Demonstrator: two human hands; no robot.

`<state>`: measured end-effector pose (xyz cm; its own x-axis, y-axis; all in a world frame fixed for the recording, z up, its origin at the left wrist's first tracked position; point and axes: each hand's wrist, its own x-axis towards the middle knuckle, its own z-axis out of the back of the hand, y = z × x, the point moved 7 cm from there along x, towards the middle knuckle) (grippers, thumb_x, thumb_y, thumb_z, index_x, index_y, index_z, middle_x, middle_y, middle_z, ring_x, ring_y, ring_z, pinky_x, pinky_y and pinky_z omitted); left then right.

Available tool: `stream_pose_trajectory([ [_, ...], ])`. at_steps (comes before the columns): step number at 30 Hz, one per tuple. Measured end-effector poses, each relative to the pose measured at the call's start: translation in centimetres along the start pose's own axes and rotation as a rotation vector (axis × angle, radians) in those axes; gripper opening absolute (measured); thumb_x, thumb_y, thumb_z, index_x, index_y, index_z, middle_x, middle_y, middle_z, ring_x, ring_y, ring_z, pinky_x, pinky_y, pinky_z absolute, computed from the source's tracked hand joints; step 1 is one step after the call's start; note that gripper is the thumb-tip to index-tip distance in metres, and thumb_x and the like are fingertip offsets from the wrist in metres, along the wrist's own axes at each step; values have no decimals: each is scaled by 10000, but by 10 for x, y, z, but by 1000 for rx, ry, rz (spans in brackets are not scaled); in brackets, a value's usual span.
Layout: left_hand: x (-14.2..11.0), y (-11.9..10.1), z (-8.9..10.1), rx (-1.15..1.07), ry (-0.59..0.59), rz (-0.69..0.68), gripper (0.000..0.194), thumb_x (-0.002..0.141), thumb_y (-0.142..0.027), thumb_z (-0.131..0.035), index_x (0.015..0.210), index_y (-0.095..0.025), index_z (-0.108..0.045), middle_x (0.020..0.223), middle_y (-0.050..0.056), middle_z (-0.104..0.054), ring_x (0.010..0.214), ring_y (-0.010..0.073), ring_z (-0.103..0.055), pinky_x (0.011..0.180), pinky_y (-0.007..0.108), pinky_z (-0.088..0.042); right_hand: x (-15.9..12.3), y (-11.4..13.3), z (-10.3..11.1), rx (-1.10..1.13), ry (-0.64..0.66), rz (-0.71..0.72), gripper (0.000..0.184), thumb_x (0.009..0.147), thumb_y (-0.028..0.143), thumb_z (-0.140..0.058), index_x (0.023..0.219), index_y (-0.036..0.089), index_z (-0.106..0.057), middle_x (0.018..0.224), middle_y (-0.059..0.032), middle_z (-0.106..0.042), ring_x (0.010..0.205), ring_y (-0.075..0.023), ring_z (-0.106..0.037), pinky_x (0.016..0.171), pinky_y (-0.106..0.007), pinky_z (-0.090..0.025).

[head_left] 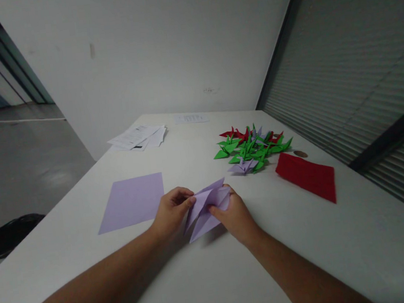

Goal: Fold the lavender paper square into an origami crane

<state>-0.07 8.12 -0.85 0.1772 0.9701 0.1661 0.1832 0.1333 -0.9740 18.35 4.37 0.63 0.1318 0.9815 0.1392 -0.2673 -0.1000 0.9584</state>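
Both my hands hold one partly folded sheet of purple origami paper just above the white table. My left hand pinches its left edge between thumb and fingers. On the other side my right hand grips it, the thumb pressed inside a fold and the fingers mostly hidden behind. The paper's flaps stand apart, with pointed corners toward me and at the upper right. Left of my left hand lies a flat purple paper sheet, unfolded.
A pile of green, red and purple paper cranes sits at the right rear. Near it are red paper and a round brown object. Printed sheets lie at the back left. A wall and window blinds border the table.
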Motion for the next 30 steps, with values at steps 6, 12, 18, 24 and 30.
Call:
stream_pose_trajectory([
  [6,-1,-1,-1,-72,-36,19,284,717,-293,-871,882,-179,-669,742,-5,-693,678,123,-614,642,229,-457,-2,2,-1,6,5,-16,376,686,209,-705,1027,222,-549,901,-27,-728,788,-225,-694,715,-332,-553],
  [12,-1,-6,-3,-21,-24,-7,206,747,-289,-837,803,-172,-678,731,-8,-664,672,116,-586,625,225,-430,-2,-1,-3,30,23,-21,370,697,236,-723,1024,230,-550,886,-20,-727,773,-227,-691,676,-321,-548],
  [18,-2,-1,-5,1,-9,51,229,738,-325,-843,780,-168,-682,707,-12,-653,641,114,-563,603,231,-419,0,-4,-5,32,36,-13,369,705,203,-703,1043,216,-557,904,-25,-731,785,-220,-695,708,-327,-554],
  [24,-1,-4,-2,-20,-62,30,246,708,-310,-861,752,-168,-664,697,-8,-664,639,118,-571,603,232,-429,-1,-4,-3,11,28,8,388,706,249,-735,1046,225,-550,942,-37,-724,830,-232,-696,756,-357,-567],
  [30,-1,-9,2,-61,-100,15,276,675,-299,-877,740,-173,-640,691,-9,-671,633,117,-582,604,229,-433,0,-8,-4,195,97,28,487,782,389,-742,1174,248,-490,1006,-63,-728,852,-240,-715,703,-343,-571],
])
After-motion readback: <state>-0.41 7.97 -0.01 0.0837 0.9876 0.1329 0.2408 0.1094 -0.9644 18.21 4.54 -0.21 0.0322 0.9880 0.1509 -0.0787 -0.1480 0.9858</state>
